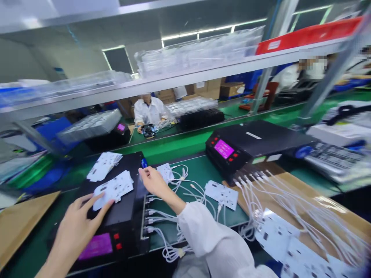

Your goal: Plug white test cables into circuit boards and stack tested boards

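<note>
My left hand [82, 220] rests with its fingers apart at a pile of white circuit boards [116, 188] on top of a black tester [124, 212] with a lit purple screen. Behind that pile lies a second stack of white boards [104, 166]. My right hand [150, 179] is over the tester's right edge, fingertips pinched together; whatever they hold, if anything, is too small to make out. Beyond it is a white board [165, 172] among white cables [182, 179]. Another board [222, 194] lies further right, joined to a cable.
A second black tester [255, 139] stands at the right, with many white cables [290, 200] and more boards [278, 231] before it. A metal shelf [174, 77] with plastic trays crosses above. A person [150, 112] sits across the bench.
</note>
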Motion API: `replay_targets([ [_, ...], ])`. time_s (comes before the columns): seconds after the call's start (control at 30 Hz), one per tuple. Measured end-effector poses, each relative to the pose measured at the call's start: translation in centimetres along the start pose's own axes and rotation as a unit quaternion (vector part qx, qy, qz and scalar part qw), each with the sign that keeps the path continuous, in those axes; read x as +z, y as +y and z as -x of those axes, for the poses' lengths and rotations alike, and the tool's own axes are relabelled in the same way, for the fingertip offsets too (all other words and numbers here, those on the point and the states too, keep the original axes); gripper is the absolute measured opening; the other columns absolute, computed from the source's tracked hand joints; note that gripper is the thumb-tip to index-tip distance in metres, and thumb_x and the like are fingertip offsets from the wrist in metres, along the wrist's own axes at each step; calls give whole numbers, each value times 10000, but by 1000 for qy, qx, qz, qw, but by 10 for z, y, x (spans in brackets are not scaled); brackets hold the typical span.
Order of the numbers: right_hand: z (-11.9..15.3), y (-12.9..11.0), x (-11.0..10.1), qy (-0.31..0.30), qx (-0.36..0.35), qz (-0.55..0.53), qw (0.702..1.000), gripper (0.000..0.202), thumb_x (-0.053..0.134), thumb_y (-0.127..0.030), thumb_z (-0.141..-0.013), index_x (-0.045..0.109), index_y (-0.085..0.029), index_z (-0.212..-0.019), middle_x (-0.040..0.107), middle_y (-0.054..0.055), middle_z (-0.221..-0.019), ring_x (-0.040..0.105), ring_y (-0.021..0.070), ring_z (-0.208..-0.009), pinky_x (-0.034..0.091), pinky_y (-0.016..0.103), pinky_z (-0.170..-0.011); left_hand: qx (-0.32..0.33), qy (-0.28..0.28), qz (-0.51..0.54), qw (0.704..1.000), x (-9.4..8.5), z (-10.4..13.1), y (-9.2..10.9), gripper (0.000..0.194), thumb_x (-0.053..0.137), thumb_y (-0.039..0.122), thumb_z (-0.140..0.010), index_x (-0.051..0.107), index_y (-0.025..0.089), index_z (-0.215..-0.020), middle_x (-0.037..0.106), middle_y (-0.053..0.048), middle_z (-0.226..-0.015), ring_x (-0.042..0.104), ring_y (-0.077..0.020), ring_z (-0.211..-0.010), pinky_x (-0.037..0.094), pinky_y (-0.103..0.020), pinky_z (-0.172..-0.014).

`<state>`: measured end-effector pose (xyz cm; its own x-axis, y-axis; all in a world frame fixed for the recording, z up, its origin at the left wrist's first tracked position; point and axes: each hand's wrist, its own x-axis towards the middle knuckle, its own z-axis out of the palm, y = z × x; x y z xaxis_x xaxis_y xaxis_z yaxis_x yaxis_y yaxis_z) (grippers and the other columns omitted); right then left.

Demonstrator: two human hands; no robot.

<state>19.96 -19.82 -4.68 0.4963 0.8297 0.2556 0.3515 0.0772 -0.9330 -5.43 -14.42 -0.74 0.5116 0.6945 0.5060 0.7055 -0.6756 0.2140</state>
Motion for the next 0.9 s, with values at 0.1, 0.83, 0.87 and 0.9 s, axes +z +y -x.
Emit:
replay_targets([
  [0.1, 8, -6, 9, -32, 20, -76, 996, 303, 693, -430, -960, 673, -154, -1083, 713, 15, -773, 686, 159, -713, 542, 274, -698, -60, 8, -13, 998, -1, 5, 22, 652, 511, 755, -873, 753, 251, -1208, 609, -133, -1320, 655, -372, -1180, 593, -508, -916],
  [0.83, 83, -19, -114, 0, 35, -308, 951, 456, 838, -313, -750, 702, -169, -1161, 745, 49, -1023, 738, 159, -817, 615, 289, -728, 86, -347, 248, 900, -4, -81, 136, 667, 688, 682, -825, 642, 253, -1333, 742, -55, -1241, 716, -266, -1035, 607, -348, -868],
  [0.87, 88, -19, -124, 10, 21, -284, 958, 461, 832, -342, -769, 695, -173, -1175, 745, 56, -1041, 741, 168, -842, 620, 297, -738, 112, -384, 244, 883, 1, -86, 148, 649, 721, 664, -809, 664, 247, -1303, 756, -54, -1194, 719, -262, -998, 600, -331, -832],
  [0.9, 93, -17, -134, 24, 8, -257, 966, 453, 817, -367, -795, 691, -177, -1187, 747, 65, -1055, 743, 179, -870, 623, 306, -752, 130, -399, 241, 875, 7, -89, 159, 631, 744, 648, -798, 680, 239, -1273, 766, -52, -1153, 719, -259, -968, 592, -322, -810],
])
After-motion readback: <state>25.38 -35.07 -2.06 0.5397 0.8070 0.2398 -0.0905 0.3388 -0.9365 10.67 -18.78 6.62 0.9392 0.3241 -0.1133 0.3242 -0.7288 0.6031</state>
